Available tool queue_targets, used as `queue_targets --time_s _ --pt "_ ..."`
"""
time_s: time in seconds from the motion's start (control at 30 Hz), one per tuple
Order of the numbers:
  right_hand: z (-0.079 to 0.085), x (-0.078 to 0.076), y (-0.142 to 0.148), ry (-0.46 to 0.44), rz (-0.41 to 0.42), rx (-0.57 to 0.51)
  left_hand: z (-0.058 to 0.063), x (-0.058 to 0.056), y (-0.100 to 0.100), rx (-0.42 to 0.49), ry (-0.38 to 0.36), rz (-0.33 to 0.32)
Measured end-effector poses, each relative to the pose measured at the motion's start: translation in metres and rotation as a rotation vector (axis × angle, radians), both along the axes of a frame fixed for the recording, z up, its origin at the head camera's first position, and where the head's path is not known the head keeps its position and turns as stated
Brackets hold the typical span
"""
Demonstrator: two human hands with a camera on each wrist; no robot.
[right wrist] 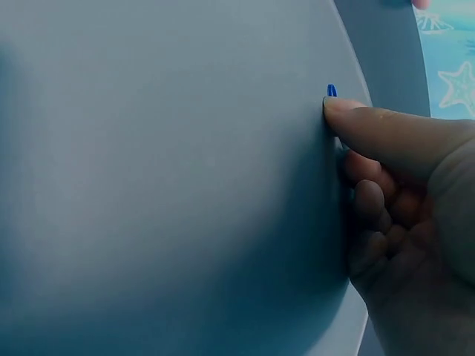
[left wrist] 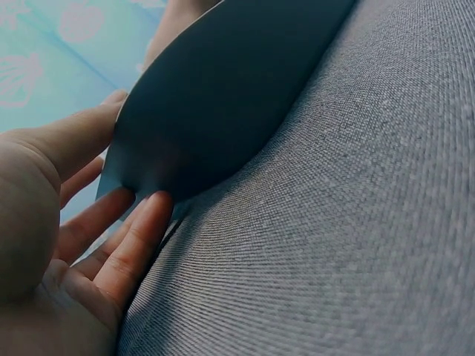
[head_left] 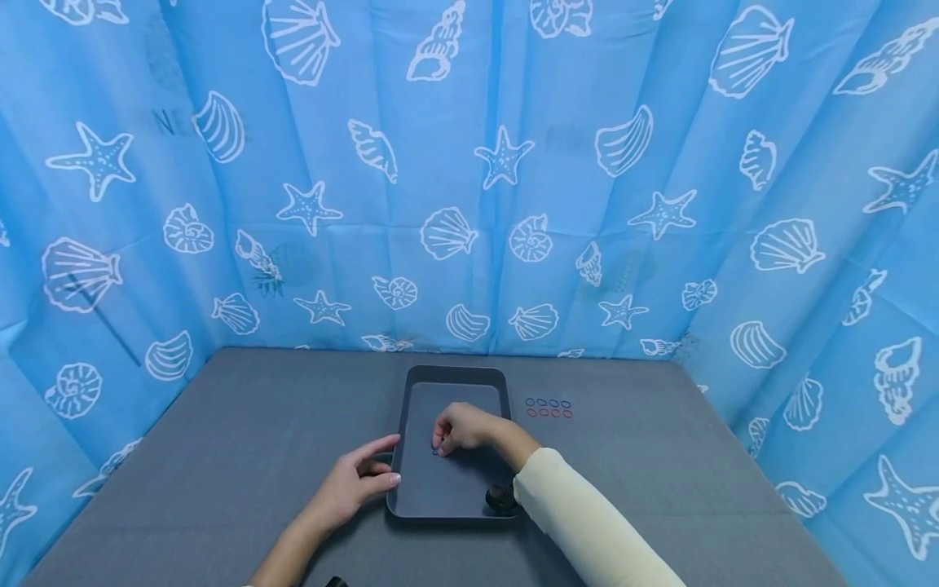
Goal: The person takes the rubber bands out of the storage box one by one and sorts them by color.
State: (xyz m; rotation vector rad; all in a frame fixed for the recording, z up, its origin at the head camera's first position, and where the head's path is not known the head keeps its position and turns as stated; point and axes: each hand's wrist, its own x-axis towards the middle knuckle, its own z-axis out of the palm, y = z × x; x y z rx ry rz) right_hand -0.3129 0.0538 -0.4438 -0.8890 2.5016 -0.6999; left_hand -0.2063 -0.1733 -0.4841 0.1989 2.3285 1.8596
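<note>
A dark grey rectangular tray point(head_left: 411, 493) with low walls lies on the table. My right hand point(head_left: 465, 425) is over its inside, thumb and index finger pinching a small blue ring point(head_left: 435, 452) close to the tray's floor. In the right wrist view only a short blue piece of the ring point(right wrist: 332, 90) sticks out past the thumb tip; the rest is hidden by the fingers. At the tray's left side, my left hand point(head_left: 352, 483) touches the wall with spread fingertips. The left wrist view has those fingers point(left wrist: 141, 237) against the outer wall point(left wrist: 200, 111).
Right of the tray, several blue rings point(head_left: 542, 402) lie in a row above a row of several red rings point(head_left: 544, 412). Grey cloth point(head_left: 293, 408) covers the table. A blue shell-patterned curtain point(head_left: 469, 285) hangs behind and along both sides. A black wrist camera point(head_left: 502, 498) overlaps the tray's near right corner.
</note>
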Motion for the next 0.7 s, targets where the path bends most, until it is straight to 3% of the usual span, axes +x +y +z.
queue_targets --time_s 0.27,0.7 --pt "0.0022 0.0028 0.001 0.006 0.02 0.027 0.0017 0.0009 0.0007 -0.004 -0.002 0.012" --pt "0.0004 -0.0003 0.0054 -0.061 -0.016 -0.082 0.0016 0.0009 -0.0005 -0.002 0.006 -0.01"
